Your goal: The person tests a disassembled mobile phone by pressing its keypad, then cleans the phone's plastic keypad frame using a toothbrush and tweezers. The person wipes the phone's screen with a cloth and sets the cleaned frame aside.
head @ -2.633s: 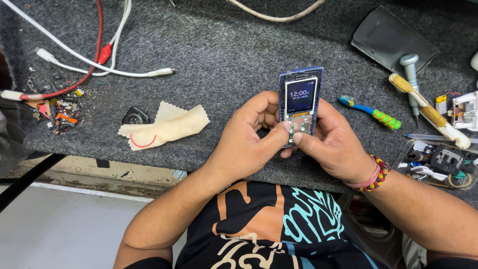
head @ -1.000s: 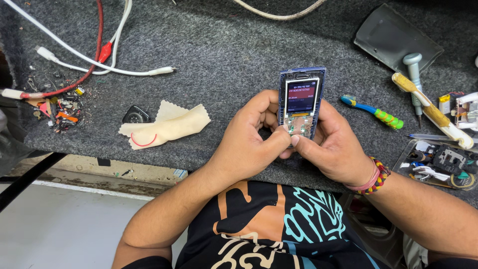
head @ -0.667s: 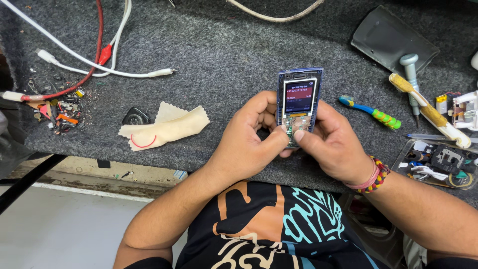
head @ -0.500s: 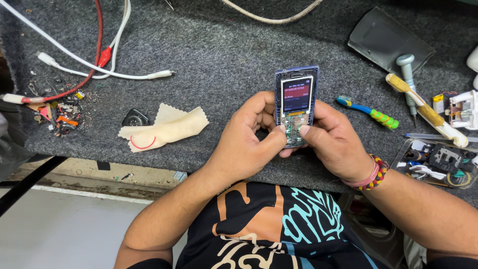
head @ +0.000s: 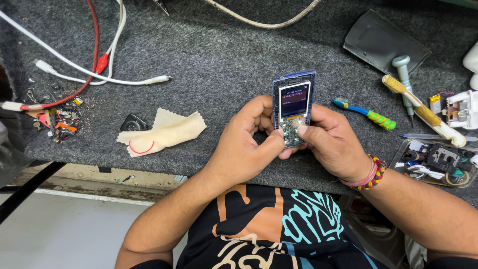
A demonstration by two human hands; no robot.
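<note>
Blue-framed and stripped of its keypad cover, the small phone (head: 293,107) stands just right of the frame's centre with its long axis running up and down the picture, lit screen toward the top and bare keypad board toward the bottom, held above the grey felt mat (head: 224,55). Both hands meet at its lower end, equally near: the left hand (head: 244,144) curls around the left edge with its thumb on the board, and the right hand (head: 333,144) cups the right edge, thumb tip pressing beside it. Each is closed firmly on the phone.
</note>
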